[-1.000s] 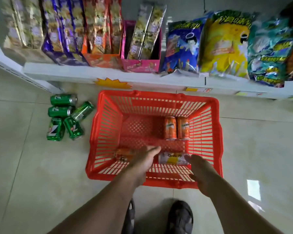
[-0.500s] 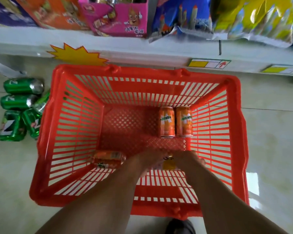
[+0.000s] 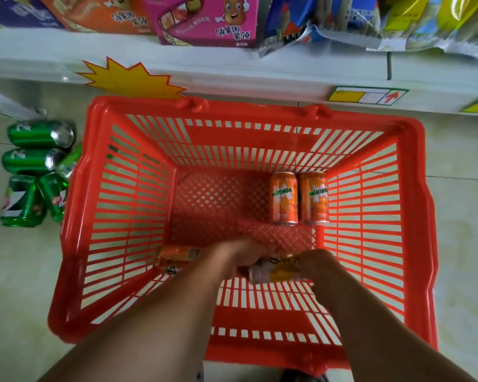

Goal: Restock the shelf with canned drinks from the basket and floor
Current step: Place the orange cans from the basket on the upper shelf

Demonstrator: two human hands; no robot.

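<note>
Both hands are down in the red basket (image 3: 414, 216) at a pale yellow can (image 3: 276, 271) lying on its side: the left hand (image 3: 240, 257) and right hand (image 3: 319, 264) each close a grip on one end. Around them lie one orange can (image 3: 177, 257) and two Mirinda cans (image 3: 298, 198). Five green cans (image 3: 36, 169) wait on the floor (image 3: 17, 271). By my judgement, restocking has barely begun.

place: shop aisle | 12 o'clock: white shelf (image 3: 232, 64) stocked with snack boxes (image 3: 207, 20), price label (image 3: 367, 95) (yellow starburst tag too) | centre: red shopping basket (image 3: 75, 244) on tiled floor (image 3: 467, 216)
</note>
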